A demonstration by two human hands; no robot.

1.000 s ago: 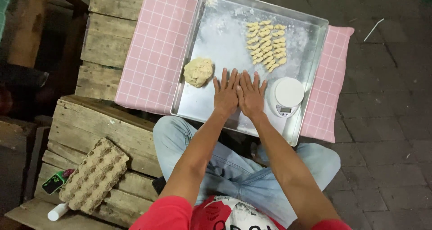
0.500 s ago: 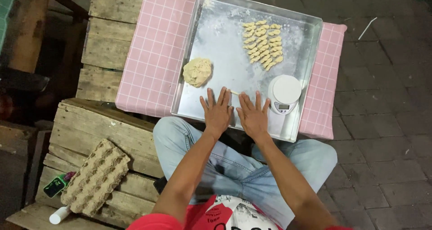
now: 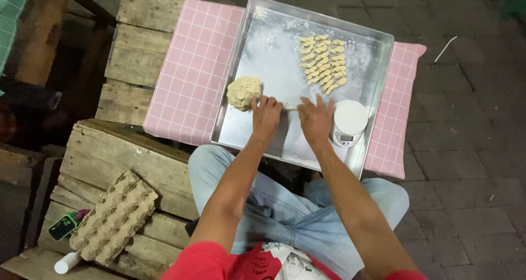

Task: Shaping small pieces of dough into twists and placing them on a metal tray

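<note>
Both palms lie flat and open on a thin dough rope in the floured tray, gripping nothing: left hand at nine o'clock, right hand at three. Even, light pressure would keep it uniform.

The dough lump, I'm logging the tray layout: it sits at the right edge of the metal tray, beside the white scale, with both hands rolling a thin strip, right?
Not quite. The head view shows the dough lump at the tray's left edge, beside the left hand; the white scale is opposite, by the right hand. The thin strip is correct.
</note>
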